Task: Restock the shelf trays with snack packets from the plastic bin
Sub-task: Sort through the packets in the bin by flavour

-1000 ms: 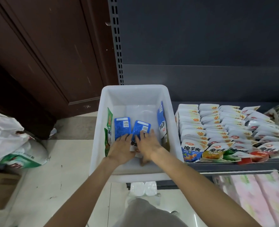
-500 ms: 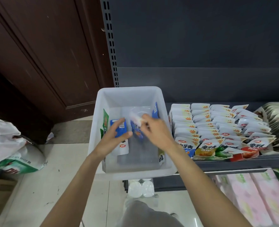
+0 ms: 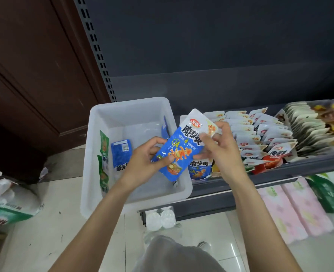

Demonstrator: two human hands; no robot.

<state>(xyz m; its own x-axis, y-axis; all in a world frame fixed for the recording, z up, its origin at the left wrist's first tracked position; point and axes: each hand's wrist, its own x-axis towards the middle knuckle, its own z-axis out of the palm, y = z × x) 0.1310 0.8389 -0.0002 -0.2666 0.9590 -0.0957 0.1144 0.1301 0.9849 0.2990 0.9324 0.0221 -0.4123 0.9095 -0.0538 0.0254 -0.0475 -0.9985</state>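
Note:
A blue and white snack packet [image 3: 183, 146] is held tilted above the right side of the white plastic bin [image 3: 136, 107]. My left hand [image 3: 146, 160] grips its lower blue end. My right hand [image 3: 219, 146] pinches its upper white end. Inside the bin lie another blue packet [image 3: 121, 154] face down, green packets [image 3: 103, 160] against the left wall and a blue one [image 3: 165, 128] against the right wall. The shelf trays [image 3: 260, 142] to the right hold rows of upright packets; a blue packet [image 3: 198, 169] stands at the front of the nearest row.
The dark shelf edge [image 3: 280, 173] runs right of the bin. Pink and green tissue packs [image 3: 299, 205] lie on the lower shelf. White plastic bags [image 3: 3, 193] sit on the tiled floor at left. A brown wooden door [image 3: 34, 65] stands behind.
Both hands have risen out of the bin with one blue packet, turned face up, and carried it rightward toward the trays. The view has shifted right.

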